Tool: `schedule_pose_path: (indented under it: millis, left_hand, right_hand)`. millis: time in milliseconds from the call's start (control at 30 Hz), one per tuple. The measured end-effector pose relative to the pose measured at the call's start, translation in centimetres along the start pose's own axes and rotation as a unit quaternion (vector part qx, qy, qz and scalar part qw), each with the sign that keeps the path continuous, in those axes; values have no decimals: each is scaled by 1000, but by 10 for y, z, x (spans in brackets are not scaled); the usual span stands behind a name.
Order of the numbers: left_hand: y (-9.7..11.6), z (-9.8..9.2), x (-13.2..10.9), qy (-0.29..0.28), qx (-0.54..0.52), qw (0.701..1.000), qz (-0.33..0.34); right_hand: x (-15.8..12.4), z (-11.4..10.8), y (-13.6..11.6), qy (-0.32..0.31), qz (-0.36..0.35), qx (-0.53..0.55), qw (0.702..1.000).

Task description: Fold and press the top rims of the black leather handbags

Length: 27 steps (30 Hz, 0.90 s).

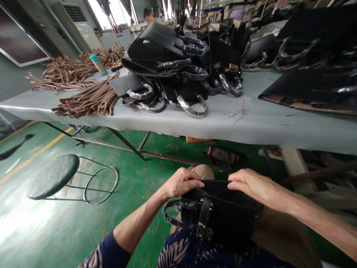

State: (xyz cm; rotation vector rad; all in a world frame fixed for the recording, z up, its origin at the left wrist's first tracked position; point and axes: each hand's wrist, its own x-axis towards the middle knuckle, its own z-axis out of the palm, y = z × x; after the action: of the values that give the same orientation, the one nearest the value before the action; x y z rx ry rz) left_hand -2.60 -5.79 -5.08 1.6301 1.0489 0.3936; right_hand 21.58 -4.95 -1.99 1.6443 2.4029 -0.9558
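Note:
A black handbag [231,219] lies across my lap, with a plastic-wrapped handle [180,214] and a buckled strap [204,217] on its left part. My left hand [184,183] pinches the bag's far edge near its left corner. Further right along that same edge, my right hand [245,184] grips it between thumb and fingers. The rim between both hands looks straight. The bag's lower side fades into shadow against my clothes.
In front stands a long covered table [223,123] bearing piled black bags [164,48], bundles of brown strips [89,98] and a teal-capped bottle [98,64]. A round stool [54,176] is on the green floor at left. A dark bundle [223,154] lies under the table.

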Motion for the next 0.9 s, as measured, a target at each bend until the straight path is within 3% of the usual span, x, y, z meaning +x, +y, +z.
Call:
schedule_pose_path:
  millis: [200,400,467,533,600,667,767,833,900]
  left_hand:
    - [2,4,2,-4,1,1000,21]
    - [9,5,6,3,-13,999,-30]
    - [19,3,8,6,-19,999,-37]
    - [33,-2,10,9,-9,1000,-27]
    - [50,-9,13,13,32,999,-15]
    - [68,-16,17,12,91,996,-8]
    - [88,-22,25,-12,166,986,-8]
    - [94,-21,32,-32,215,976,-20]
    - [95,-17,38,-58,257,964,-30]
  right_hand:
    - [-13,1,-1,9,-15,21,1000]
    - [-13,8,10,44,-29,-36,998]
    - [-16,6,9,141,-49,-50,988]
    - [-24,4,0,269,-88,-53,958]
    - [-34,4,-17,316,-134,-40,938]
    - [-42,7,-35,269,-149,-25,951]
    - [-40,11,-53,193,-85,18,977]
    - [-31,11,-55,134,-53,82,986]
    - [-22,7,-55,57,-67,166,982]
